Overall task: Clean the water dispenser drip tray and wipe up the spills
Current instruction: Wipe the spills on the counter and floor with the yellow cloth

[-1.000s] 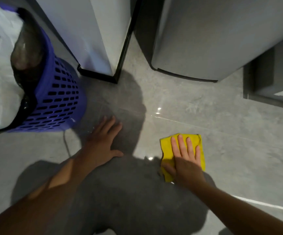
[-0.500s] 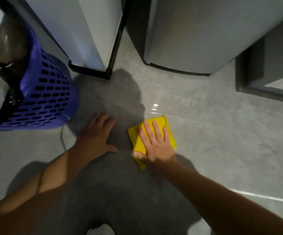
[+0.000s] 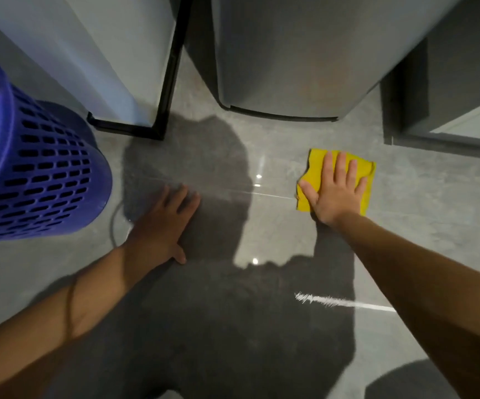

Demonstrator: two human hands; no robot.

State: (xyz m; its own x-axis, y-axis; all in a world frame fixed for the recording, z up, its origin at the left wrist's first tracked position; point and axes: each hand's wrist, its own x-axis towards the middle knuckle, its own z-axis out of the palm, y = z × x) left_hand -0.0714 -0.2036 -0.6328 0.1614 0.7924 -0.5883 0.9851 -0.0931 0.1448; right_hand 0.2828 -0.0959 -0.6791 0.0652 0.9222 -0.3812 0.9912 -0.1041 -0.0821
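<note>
While the left hand [image 3: 161,223] braces flat-fingered on the floor [image 3: 276,231], the right hand [image 3: 333,194] presses the yellow cloth [image 3: 313,165] under straight fingers [image 3: 341,165], at three o'clock from the left.

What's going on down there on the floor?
A person is down low over the grey floor, cleaning it. Their right hand presses a yellow cloth flat on the tiles, in front of a grey appliance. Their left hand rests flat on the floor, likely for support, near a blue basket.
</note>
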